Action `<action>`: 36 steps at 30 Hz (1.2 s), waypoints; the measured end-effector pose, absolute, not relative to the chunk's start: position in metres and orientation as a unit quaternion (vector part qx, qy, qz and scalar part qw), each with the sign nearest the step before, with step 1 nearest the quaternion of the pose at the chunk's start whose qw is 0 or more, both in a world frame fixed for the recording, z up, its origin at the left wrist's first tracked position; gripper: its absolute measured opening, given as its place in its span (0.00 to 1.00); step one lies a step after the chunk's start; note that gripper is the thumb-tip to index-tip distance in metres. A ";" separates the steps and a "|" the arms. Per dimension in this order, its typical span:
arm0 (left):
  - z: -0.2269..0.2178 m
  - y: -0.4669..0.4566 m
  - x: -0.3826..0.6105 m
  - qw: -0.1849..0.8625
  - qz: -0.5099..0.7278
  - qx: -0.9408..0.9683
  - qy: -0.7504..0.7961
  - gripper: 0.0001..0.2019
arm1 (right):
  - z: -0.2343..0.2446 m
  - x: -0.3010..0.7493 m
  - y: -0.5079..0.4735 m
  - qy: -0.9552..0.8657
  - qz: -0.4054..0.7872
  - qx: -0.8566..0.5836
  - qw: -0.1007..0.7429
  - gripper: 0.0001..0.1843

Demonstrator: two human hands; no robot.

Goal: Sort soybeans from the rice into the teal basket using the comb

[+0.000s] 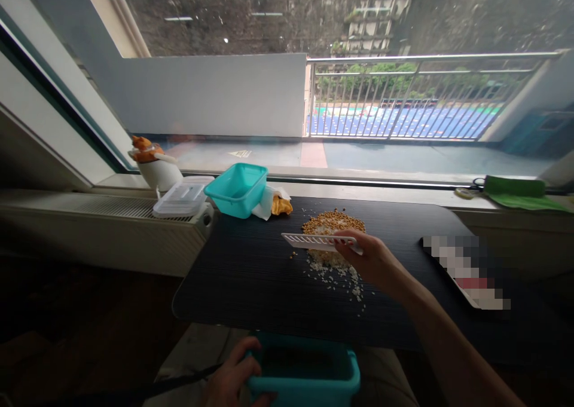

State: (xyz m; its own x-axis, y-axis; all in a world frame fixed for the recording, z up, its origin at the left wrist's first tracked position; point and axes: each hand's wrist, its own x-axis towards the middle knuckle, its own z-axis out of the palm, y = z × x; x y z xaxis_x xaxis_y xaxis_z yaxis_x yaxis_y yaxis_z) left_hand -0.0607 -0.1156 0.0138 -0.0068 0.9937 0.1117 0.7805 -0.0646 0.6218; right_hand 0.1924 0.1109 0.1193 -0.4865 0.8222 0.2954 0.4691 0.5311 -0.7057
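Note:
My right hand is closed on one end of a flat white slotted plastic piece. The piece sits over a pile of yellow beans and white rice grains on the black tabletop. Some grains trail toward the table's near edge. Below that edge, my left hand grips the left rim of a turquoise plastic tub at my lap. The tub's inside is dark, so I cannot make out what it holds.
A second turquoise tub stands at the back left beside crumpled orange-and-white packaging. A clear lid and a white pot sit farther left. A pixelated flat object lies right; green material rests on the sill.

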 end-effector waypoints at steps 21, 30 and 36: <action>0.037 -0.138 -0.110 0.184 0.247 0.586 0.750 0.06 | 0.090 0.173 0.039 -0.778 0.459 -0.344 0.256 0.12; 0.042 -0.139 -0.107 0.185 0.237 0.573 0.762 0.03 | 0.087 0.142 0.102 -0.738 0.313 -0.461 0.381 0.18; 0.043 -0.140 -0.105 0.166 0.241 0.582 0.759 0.04 | 0.080 0.147 0.092 -0.740 0.334 -0.450 0.372 0.17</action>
